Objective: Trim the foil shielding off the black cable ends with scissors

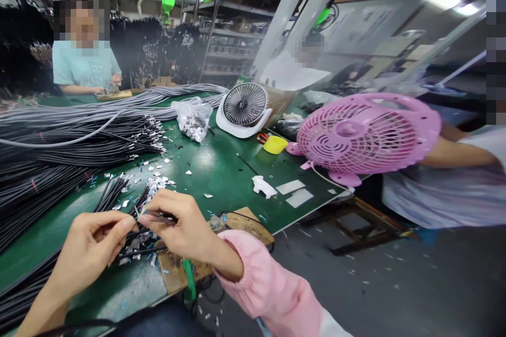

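My left hand (93, 250) is closed, thumb and forefinger pinching the stripped end of a cable (138, 214). Against it, my right hand (179, 224) is closed too, its fingertips at the same thin wires. A slim dark tool (168, 217) lies within the right fingers; its kind is mostly hidden. Under and behind both hands are black cables (113, 194) with bared ends, among silver foil scraps (158, 181) and bits of blue wire. A wooden board (241, 221) with a small fixture sits beneath my right wrist.
Bundled black cables (71, 160) and grey cables (158, 96) cover the left of the green table (213, 168). Beyond are a plastic bag (193, 118), a white fan (244, 108), yellow tape (275, 144) and a pink fan (367, 134). Other people sit across and at right.
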